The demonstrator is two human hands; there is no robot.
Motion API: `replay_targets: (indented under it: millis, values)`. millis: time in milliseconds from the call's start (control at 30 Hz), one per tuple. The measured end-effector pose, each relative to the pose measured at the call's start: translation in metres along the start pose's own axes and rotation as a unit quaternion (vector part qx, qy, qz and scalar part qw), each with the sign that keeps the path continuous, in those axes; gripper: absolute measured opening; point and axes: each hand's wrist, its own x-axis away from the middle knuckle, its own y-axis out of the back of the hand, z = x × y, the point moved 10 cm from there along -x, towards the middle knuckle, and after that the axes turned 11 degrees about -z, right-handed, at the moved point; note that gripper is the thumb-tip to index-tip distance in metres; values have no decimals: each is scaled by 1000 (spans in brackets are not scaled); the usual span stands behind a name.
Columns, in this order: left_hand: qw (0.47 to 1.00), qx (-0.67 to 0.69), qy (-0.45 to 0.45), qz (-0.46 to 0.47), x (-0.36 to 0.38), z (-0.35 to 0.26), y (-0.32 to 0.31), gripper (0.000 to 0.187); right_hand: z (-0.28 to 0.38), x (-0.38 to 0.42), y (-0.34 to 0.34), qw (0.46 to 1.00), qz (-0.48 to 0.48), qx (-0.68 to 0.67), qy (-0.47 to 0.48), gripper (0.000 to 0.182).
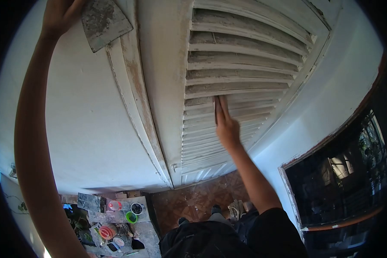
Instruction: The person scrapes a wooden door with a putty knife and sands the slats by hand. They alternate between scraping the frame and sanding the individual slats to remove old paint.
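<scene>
My left hand (63,16), partly cut off by the top edge, is up at the top left beside a wide, stained scraper blade (105,26). Its fingers are closed on the scraper, though the handle is out of sight. The blade lies over the edge of the wooden door frame. My right hand (228,129) reaches into the middle of a white louvered door (236,63), fingers pointing up against the slats. A thin, flat edge (215,107) shows along its fingers; what that piece is I cannot make out. Paint on the slats looks worn and dirty.
Down at the left, a spattered table (148,232) holds a green-rimmed cup (131,217), a red container (107,232), a pink-capped bottle (115,205) and a dark-filled tub (137,208). A dark window (339,172) is at the right. Shoes stand on the tiled floor (185,204).
</scene>
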Motion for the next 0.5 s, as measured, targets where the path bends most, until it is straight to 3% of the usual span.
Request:
replay_targets:
  millis: [67, 133, 200, 267, 300, 367, 467, 500]
  values:
    - [1000, -13, -17, 0, 0, 2, -4, 69, -46, 14, -6, 998, -11, 56, 30, 53]
    - [999, -37, -32, -2, 0, 5, -5, 68, -77, 9, 11, 995, -49, 84, -20, 55]
    - [999, -24, -40, -24, -1, 0, -3, 68, -70, 5, 10, 993, -83, 77, -30, 57]
    - [999, -23, -35, -19, 0, 2, 0, 68, -46, 14, -11, 989, -85, 26, -121, 57]
    - [999, -16, -31, -15, 0, 1, -1, 68, -10, 7, -7, 995, -44, -17, -93, 57]
    - [999, -24, -24, -6, 2, 5, -2, 68, -3, -3, 6, 1000, -21, 6, -5, 51]
    - [999, -42, -30, -8, 1, 2, -6, 68, -80, 7, 5, 989, -38, 143, 9, 40]
    - [998, -46, -43, -15, 1, -1, -4, 66, -101, 0, 18, 985, -45, 162, -46, 41]
